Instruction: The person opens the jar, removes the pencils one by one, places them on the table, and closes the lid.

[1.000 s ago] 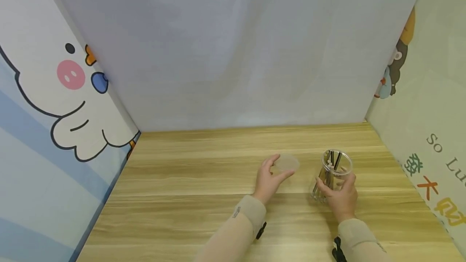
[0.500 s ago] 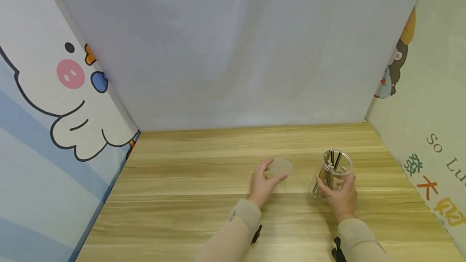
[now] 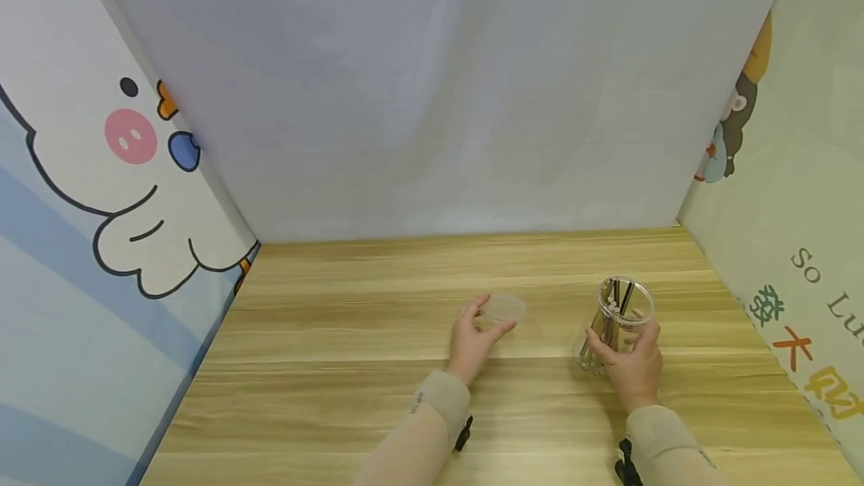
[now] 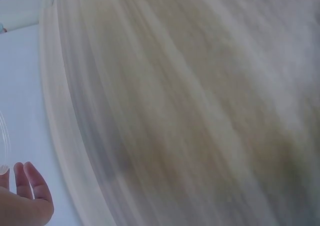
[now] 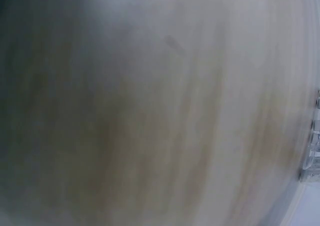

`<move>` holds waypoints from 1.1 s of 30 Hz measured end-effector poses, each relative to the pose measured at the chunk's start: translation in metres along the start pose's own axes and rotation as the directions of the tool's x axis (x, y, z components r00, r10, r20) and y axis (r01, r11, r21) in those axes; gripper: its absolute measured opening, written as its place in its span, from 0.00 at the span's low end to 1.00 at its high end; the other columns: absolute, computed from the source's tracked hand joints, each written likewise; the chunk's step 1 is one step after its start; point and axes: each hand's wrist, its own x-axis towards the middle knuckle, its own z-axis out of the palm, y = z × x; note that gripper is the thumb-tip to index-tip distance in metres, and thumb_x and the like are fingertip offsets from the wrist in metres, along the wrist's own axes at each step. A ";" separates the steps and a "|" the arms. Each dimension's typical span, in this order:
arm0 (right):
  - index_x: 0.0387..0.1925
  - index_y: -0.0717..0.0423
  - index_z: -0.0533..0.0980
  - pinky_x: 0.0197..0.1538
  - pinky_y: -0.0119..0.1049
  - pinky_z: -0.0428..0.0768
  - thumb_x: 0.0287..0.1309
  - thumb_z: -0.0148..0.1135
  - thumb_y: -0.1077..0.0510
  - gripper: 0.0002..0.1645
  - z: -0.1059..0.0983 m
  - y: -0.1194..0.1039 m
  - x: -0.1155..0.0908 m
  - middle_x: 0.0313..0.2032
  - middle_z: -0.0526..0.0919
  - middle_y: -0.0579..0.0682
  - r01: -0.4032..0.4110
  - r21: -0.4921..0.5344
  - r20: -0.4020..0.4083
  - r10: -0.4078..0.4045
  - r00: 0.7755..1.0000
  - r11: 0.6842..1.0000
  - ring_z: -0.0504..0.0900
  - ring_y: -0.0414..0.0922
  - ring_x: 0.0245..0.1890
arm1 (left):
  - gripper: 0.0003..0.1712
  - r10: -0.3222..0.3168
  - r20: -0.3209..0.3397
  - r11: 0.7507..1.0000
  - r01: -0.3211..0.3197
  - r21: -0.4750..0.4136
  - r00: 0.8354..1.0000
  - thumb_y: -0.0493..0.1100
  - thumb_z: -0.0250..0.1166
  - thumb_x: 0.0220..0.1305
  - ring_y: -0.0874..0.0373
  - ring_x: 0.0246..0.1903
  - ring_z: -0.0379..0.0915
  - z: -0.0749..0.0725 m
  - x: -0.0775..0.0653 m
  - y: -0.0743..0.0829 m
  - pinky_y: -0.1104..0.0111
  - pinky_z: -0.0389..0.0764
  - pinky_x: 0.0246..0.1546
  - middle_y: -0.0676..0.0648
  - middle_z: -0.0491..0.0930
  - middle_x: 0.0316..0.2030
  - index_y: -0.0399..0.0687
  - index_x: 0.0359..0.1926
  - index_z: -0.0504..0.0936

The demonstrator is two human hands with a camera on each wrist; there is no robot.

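Observation:
My left hand (image 3: 472,340) grips a round, see-through lid (image 3: 505,308) by its edge, thumb on the near side and fingers on the far side. In the left wrist view, part of the lid's clear rim (image 4: 4,141) shows at the left edge above the fingers (image 4: 35,181). To the right, my right hand (image 3: 634,366) is wrapped round a clear jar (image 3: 625,319) standing on the table. Several thin dark sticks (image 3: 610,321) with pale tips lean inside the uncovered jar. Only the jar's edge (image 5: 312,151) appears in the right wrist view.
The wood-grain table (image 3: 324,366) runs back to a plain grey-white backdrop (image 3: 432,96). A panel with a cartoon bird (image 3: 88,133) stands along the left side. Another panel (image 3: 796,193) with printed letters borders the right side.
My left hand has moved left with the lid, away from the jar. My right hand and the jar have stayed in place.

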 end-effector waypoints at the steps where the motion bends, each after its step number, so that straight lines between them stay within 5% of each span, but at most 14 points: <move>1: 0.57 0.60 0.59 0.34 0.46 0.72 0.48 0.73 0.54 0.41 0.000 0.000 0.000 0.43 0.79 0.67 -0.001 -0.001 -0.002 0.001 1.000 1.000 0.78 0.62 0.39 | 0.40 0.000 -0.004 1.000 0.000 -0.003 1.000 0.51 0.75 0.55 0.51 0.55 0.68 -0.002 0.000 0.000 0.64 0.74 0.48 0.44 0.74 0.61 0.46 0.67 0.73; 6: 0.56 0.60 0.59 0.34 0.45 0.71 0.48 0.74 0.54 0.41 0.000 0.000 0.000 0.43 0.79 0.68 -0.001 -0.002 -0.007 0.001 1.000 1.000 0.78 0.62 0.39 | 0.40 -0.007 -0.034 1.000 0.006 -0.021 0.999 0.50 0.75 0.55 0.50 0.56 0.68 -0.013 0.001 -0.001 0.59 0.74 0.52 0.43 0.73 0.62 0.45 0.67 0.72; 24: 0.57 0.60 0.58 0.33 0.44 0.71 0.47 0.73 0.55 0.41 0.000 0.000 -0.001 0.42 0.78 0.68 0.021 0.000 -0.013 -0.021 1.000 1.000 0.77 0.62 0.38 | 0.41 -0.033 -0.078 0.999 0.032 -0.012 0.996 0.53 0.74 0.56 0.44 0.53 0.68 -0.050 0.003 -0.015 0.65 0.72 0.44 0.41 0.72 0.62 0.47 0.68 0.71; 33: 0.57 0.60 0.58 0.33 0.42 0.70 0.48 0.73 0.54 0.41 0.000 0.001 0.000 0.42 0.78 0.67 0.007 -0.005 -0.004 -0.008 1.000 1.000 0.77 0.60 0.38 | 0.40 -0.044 -0.140 0.999 0.046 0.012 0.989 0.52 0.76 0.54 0.47 0.56 0.68 -0.069 0.005 -0.025 0.63 0.73 0.48 0.43 0.73 0.63 0.49 0.67 0.73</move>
